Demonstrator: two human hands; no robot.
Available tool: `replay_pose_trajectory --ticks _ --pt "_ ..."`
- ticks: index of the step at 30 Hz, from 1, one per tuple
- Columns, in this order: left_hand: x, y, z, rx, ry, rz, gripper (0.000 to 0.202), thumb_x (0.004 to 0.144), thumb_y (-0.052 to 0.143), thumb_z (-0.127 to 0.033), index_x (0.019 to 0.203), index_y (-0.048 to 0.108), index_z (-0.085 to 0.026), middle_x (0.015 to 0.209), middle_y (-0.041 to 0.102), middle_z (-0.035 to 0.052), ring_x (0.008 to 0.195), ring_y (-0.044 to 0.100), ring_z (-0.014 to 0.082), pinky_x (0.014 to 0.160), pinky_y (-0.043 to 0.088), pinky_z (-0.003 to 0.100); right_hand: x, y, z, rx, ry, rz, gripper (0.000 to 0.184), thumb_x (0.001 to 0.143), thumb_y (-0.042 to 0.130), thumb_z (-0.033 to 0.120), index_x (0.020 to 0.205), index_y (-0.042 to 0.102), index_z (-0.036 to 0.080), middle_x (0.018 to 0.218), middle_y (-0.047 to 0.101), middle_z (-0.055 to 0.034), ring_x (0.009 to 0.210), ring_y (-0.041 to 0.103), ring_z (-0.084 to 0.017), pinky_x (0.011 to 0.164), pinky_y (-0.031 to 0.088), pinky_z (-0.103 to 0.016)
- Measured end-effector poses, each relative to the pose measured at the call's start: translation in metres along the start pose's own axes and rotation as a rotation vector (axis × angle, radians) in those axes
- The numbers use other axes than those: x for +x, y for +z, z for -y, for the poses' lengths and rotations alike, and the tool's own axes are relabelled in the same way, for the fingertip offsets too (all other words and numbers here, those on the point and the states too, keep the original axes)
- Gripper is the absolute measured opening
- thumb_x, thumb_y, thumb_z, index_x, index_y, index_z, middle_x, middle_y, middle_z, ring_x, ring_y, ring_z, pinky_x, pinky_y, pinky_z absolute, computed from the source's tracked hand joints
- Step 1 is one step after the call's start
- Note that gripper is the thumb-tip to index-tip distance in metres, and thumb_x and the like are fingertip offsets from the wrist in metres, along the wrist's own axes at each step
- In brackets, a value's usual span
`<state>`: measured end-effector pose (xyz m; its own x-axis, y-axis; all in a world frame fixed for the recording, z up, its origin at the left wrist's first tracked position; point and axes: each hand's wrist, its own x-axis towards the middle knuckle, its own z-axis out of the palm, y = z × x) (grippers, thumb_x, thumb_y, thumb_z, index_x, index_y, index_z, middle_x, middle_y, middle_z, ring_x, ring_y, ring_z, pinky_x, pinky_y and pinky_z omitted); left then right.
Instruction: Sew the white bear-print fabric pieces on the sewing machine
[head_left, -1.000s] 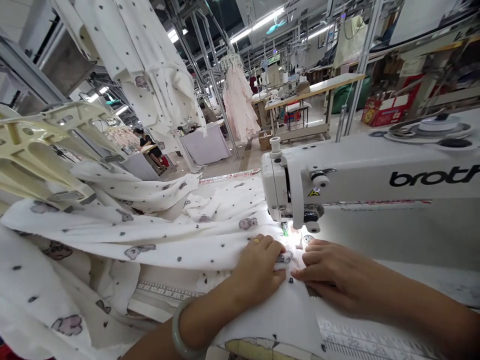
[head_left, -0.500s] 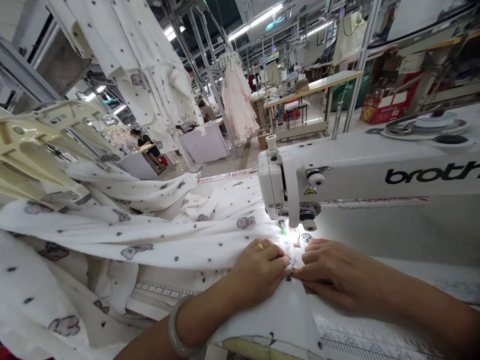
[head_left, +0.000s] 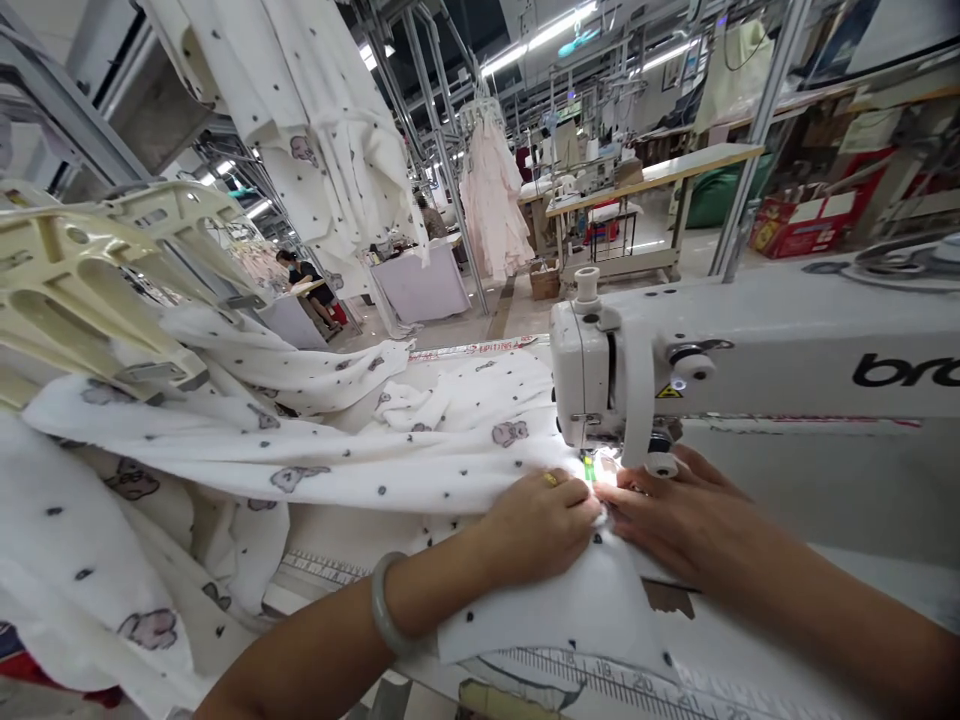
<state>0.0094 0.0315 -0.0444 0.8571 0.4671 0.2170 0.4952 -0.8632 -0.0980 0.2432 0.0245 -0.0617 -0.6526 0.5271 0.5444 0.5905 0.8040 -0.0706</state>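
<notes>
White fabric with small grey animal prints (head_left: pixel 360 460) lies bunched across the sewing table and runs under the needle of a white sewing machine (head_left: pixel 750 350). My left hand (head_left: pixel 544 525), with a gold ring and a pale bangle on the wrist, is curled and pinches the fabric just in front of the presser foot (head_left: pixel 592 468). My right hand (head_left: pixel 679 510) lies close beside it, fingers pressed down on the same fabric under the machine head. The fingertips of both hands nearly touch.
A cream plastic frame (head_left: pixel 97 290) stands at the left above the fabric pile. A printed ruler strip (head_left: pixel 600 680) runs along the table's near edge. Printed garments (head_left: pixel 322 130) hang overhead. Other work tables (head_left: pixel 645 175) and a seated person (head_left: pixel 307 285) are far behind.
Both hands have slid forward with the fabric, closer under the machine head. The view has shifted left, so the machine sits further right in the frame.
</notes>
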Motion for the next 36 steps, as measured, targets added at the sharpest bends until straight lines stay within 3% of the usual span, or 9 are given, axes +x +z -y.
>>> replay_pose_trajectory --ticks 4,10,15,20,23,26,30,33,36 --pt "0.005 0.004 0.010 -0.055 -0.028 0.007 0.019 0.100 0.048 -0.019 0.107 0.065 -0.015 0.102 0.069 0.0072 0.100 0.065 0.0213 0.089 0.052 0.035 -0.002 0.000 -0.003 0.020 0.009 0.007 0.025 0.110 0.038 0.028 0.115 0.062 0.025 0.096 0.073 -0.0027 0.081 0.062 -0.022 0.097 0.031 -0.046" --pt "0.003 -0.003 0.005 -0.146 -0.119 -0.007 0.024 0.090 0.053 -0.011 0.112 0.062 -0.018 0.110 0.070 0.0061 0.105 0.064 0.0217 0.095 0.051 0.036 0.001 -0.010 -0.001 0.144 0.016 0.091 0.025 0.111 0.040 0.031 0.103 0.063 0.024 0.095 0.068 0.0004 0.083 0.063 -0.019 0.091 0.035 -0.041" --pt "-0.003 -0.016 -0.001 0.032 -0.220 -0.016 0.042 0.076 0.052 0.002 0.114 0.057 -0.015 0.109 0.067 0.0085 0.099 0.062 0.0243 0.087 0.054 0.038 0.001 -0.011 0.002 0.270 0.075 0.221 0.031 0.112 0.034 0.032 0.111 0.064 0.026 0.099 0.065 -0.0003 0.090 0.061 -0.020 0.099 0.033 -0.046" --pt "-0.009 -0.036 -0.011 0.263 -0.235 -0.224 0.029 0.081 0.046 0.008 0.093 0.057 -0.016 0.091 0.065 0.0076 0.084 0.060 0.0235 0.082 0.052 0.037 -0.001 -0.011 0.008 0.322 0.138 0.240 0.035 0.112 0.031 0.036 0.115 0.064 0.025 0.101 0.064 -0.0027 0.093 0.060 -0.022 0.105 0.031 -0.052" --pt "-0.005 -0.042 -0.022 0.137 -0.242 -0.295 0.022 0.094 0.043 0.000 0.087 0.054 -0.019 0.083 0.064 0.0042 0.078 0.059 0.0209 0.080 0.050 0.035 0.000 -0.012 0.012 0.351 0.177 0.243 0.042 0.113 0.026 0.041 0.109 0.064 0.023 0.101 0.063 -0.0049 0.094 0.058 -0.024 0.103 0.034 -0.054" --pt "0.002 -0.036 -0.030 -0.089 -0.341 -0.171 0.022 0.103 0.043 -0.015 0.084 0.050 -0.021 0.075 0.061 0.0006 0.069 0.057 0.0187 0.073 0.050 0.032 0.002 -0.012 0.015 0.353 0.187 0.248 0.046 0.112 0.025 0.041 0.102 0.065 0.022 0.102 0.063 -0.0065 0.096 0.056 -0.026 0.101 0.036 -0.055" --pt "0.004 -0.018 -0.027 -0.283 -0.495 -0.097 0.016 0.096 0.060 -0.030 0.089 0.048 -0.022 0.084 0.063 0.0024 0.077 0.060 0.0213 0.071 0.052 0.034 0.001 -0.014 0.016 0.356 0.191 0.260 0.044 0.111 0.029 0.035 0.093 0.066 0.021 0.103 0.062 -0.0081 0.100 0.055 -0.027 0.103 0.036 -0.057" --pt "0.001 -0.008 -0.020 -0.392 -0.551 -0.162 0.020 0.086 0.066 -0.021 0.099 0.051 -0.021 0.095 0.065 0.0046 0.086 0.062 0.0224 0.076 0.055 0.036 0.000 -0.016 0.016 0.351 0.192 0.245 0.039 0.110 0.032 0.032 0.101 0.068 0.021 0.102 0.062 -0.0084 0.100 0.055 -0.027 0.103 0.037 -0.056" --pt "-0.001 -0.005 -0.015 -0.480 -0.506 -0.195 0.025 0.085 0.061 -0.011 0.109 0.058 -0.020 0.105 0.065 0.0060 0.096 0.064 0.0215 0.085 0.057 0.037 0.000 -0.017 0.018 0.340 0.191 0.230 0.036 0.110 0.033 0.030 0.105 0.068 0.021 0.100 0.061 -0.0081 0.098 0.055 -0.027 0.103 0.037 -0.056"
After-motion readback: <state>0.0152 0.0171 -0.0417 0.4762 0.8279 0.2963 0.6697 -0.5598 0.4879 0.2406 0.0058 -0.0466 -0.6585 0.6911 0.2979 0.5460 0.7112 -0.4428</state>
